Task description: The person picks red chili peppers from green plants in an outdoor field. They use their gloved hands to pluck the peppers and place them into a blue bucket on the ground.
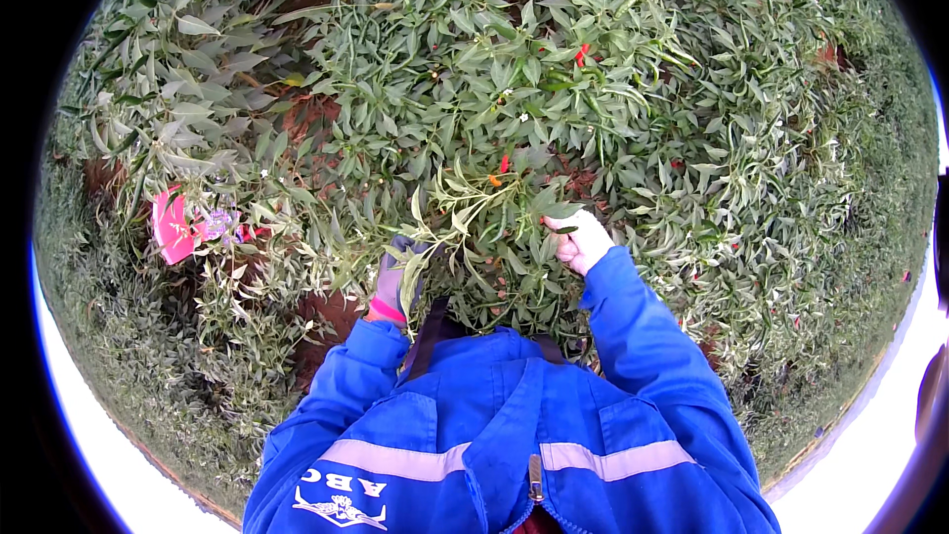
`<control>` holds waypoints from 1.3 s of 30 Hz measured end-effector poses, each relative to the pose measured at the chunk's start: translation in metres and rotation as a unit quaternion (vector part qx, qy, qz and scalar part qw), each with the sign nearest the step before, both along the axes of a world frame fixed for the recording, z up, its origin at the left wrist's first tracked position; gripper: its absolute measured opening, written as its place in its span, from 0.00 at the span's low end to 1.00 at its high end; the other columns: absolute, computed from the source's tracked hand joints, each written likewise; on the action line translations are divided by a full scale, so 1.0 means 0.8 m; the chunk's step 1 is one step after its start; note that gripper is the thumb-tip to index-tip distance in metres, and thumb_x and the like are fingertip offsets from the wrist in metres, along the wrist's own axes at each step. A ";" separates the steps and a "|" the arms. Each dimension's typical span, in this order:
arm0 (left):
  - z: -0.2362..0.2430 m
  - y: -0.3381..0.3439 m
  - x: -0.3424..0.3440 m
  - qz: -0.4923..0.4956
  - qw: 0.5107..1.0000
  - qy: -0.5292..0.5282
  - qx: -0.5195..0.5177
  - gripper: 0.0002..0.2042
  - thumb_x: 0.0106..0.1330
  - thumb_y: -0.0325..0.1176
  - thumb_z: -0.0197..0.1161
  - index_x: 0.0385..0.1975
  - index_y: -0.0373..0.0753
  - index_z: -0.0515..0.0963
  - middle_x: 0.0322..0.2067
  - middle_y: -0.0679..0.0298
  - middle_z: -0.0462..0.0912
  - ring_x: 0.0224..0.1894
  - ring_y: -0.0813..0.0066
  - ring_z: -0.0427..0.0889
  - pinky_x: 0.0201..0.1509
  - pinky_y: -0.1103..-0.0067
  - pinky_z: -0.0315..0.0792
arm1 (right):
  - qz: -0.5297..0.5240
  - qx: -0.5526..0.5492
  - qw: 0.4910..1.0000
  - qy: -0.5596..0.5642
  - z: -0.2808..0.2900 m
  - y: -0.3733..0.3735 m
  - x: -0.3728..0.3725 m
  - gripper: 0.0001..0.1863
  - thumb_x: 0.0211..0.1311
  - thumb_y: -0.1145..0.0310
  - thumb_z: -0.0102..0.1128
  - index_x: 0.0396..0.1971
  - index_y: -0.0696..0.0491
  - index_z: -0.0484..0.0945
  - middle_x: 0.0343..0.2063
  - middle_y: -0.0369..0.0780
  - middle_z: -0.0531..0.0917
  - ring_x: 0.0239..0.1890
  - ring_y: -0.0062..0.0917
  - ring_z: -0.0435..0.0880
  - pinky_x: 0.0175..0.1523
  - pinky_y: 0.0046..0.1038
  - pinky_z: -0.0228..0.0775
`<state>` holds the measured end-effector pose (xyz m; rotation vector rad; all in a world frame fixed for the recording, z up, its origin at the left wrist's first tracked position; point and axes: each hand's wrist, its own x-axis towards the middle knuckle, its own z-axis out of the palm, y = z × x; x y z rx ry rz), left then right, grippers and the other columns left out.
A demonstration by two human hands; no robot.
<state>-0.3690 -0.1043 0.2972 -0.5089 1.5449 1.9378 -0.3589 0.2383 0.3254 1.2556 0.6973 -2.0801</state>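
Observation:
My left hand [388, 282], in a grey glove with a pink cuff, is among the leaves of a chilli plant [465, 213]. Pale leaves cover most of its fingers, so its grip is hidden. Across from it, my right hand [585, 242] is closed, its fingertips pressed together beside a dark green leaf [565, 229]. A small red spot shows at those fingertips, too small to name. Between and beyond my hands hang a red chilli [504, 164] and an orange chilli [495, 180], with several green chillies among the leaves.
Dense chilli plants surround me on all sides. A bright pink container [172, 227] sits among the foliage at the left, with a purple patterned thing [217, 225] beside it. Farther ahead hangs another red chilli [581, 55]. Reddish soil [331, 314] shows between plants.

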 end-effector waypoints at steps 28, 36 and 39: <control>0.035 -0.002 -0.001 -0.064 0.997 -0.026 0.037 0.13 0.70 0.30 0.59 0.51 0.34 0.75 0.47 0.61 0.78 0.47 0.74 0.77 0.49 0.78 0.72 | 0.245 0.282 0.893 0.253 0.061 0.006 -0.120 0.16 0.63 0.66 0.55 0.46 0.59 0.78 0.24 0.35 0.80 0.22 0.18 0.73 0.27 0.22 0.66; 0.029 0.005 0.005 -0.051 0.998 -0.014 0.032 0.14 0.71 0.38 0.59 0.51 0.38 0.73 0.42 0.67 0.78 0.41 0.81 0.76 0.46 0.81 0.72 | 0.459 0.450 0.698 0.315 0.013 -0.033 -0.125 0.17 0.62 0.54 0.56 0.36 0.53 0.80 0.34 0.48 0.83 0.40 0.45 0.82 0.47 0.39 0.72; 0.010 -0.015 0.015 -0.138 0.990 0.035 -0.013 0.16 0.73 0.33 0.50 0.56 0.36 0.72 0.53 0.61 0.75 0.54 0.70 0.74 0.60 0.75 0.67 | 0.429 0.443 0.746 0.252 0.015 -0.040 -0.121 0.18 0.61 0.53 0.58 0.36 0.54 0.80 0.31 0.49 0.83 0.37 0.45 0.82 0.45 0.39 0.73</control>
